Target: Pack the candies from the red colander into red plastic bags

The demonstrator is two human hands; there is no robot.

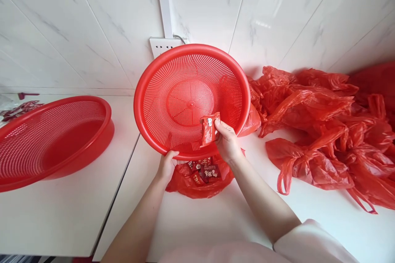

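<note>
A round red plastic basket (191, 102) with a perforated wall is tilted toward me, its inside facing my view. My left hand (167, 167) grips the basket's lower rim, thumb over the edge and the other fingers hidden beneath. In my right hand (228, 141) is a small red snack packet (210, 130), pinched under the thumb in front of the basket's lower right wall. Below the basket, an open red plastic bag (197, 191) lies on the table with several small dark red packets (210, 171) inside. The basket's rim partly covers this bag.
Several tied red plastic bags (327, 131) are heaped at the right against the tiled wall. A second red basket (70, 139) stands at the left, with dark red packets (20, 109) behind it. A white power strip (157, 45) is at the wall. A seam (120, 189) divides the white tabletops.
</note>
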